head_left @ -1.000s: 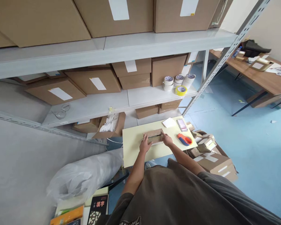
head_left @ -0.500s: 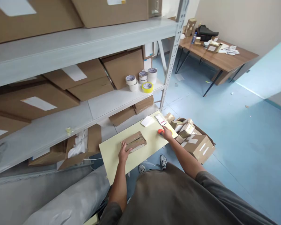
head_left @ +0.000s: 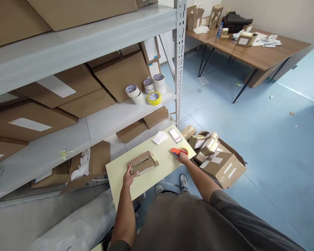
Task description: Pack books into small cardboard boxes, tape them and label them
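The left hand (head_left: 129,177) clasps an oblong brown cardboard box (head_left: 144,161) left of centre on the pale-yellow rectangular tabletop (head_left: 164,164); the right hand (head_left: 183,158) grips an orange tape dispenser (head_left: 176,151) near the tabletop's right end.

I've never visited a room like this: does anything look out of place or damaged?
Yes, mildly: loose scraps litter the blue floor, and the cardboard parcel under the left hand looks crumpled and uneven at the end away from that hand. I see no spill.

Parcel (head_left: 143,162) and papers (head_left: 159,137) on tabletop (head_left: 164,155)
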Available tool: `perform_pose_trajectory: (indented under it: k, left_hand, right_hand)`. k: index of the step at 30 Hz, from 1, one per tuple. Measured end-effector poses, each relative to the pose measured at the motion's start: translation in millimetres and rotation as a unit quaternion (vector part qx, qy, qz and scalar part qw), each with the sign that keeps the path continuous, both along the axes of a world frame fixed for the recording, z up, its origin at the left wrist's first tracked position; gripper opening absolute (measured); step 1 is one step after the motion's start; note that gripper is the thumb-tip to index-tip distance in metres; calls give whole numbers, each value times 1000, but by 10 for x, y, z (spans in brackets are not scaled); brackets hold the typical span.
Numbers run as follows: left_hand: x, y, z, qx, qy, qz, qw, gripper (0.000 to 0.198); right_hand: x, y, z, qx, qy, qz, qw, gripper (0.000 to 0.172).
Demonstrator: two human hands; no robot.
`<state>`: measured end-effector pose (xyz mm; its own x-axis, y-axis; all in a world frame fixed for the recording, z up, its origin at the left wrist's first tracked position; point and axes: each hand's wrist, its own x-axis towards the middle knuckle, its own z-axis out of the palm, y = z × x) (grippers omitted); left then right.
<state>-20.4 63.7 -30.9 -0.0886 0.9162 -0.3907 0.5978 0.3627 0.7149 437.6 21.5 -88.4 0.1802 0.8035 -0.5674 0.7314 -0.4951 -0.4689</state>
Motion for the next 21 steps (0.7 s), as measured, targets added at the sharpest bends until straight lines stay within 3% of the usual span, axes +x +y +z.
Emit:
perform_pose_trajectory:
  k: [6,11,15,18,21]
  left_hand:
    - [32,15,16,-8,-47,28,998,96]
    - [58,-6,-2,10,-68,27,997,93]
    - [97,-26,-16,22,-93,28,995,92]
    - [121,-49,-33,35,-104,25,994,88]
    - [114,-56,-80,41,-99,17,994,86]
  right_hand:
    - [25,92,73,-42,-39,22,998,43]
    - [-30,162,304,11,-20,28,999,44]
    - [-346,269,576,73,14,89,993,42]
    - [-724,401,839,144,63,149,976,43]
    - [-1170,560,1095,167,95,196,962,53]
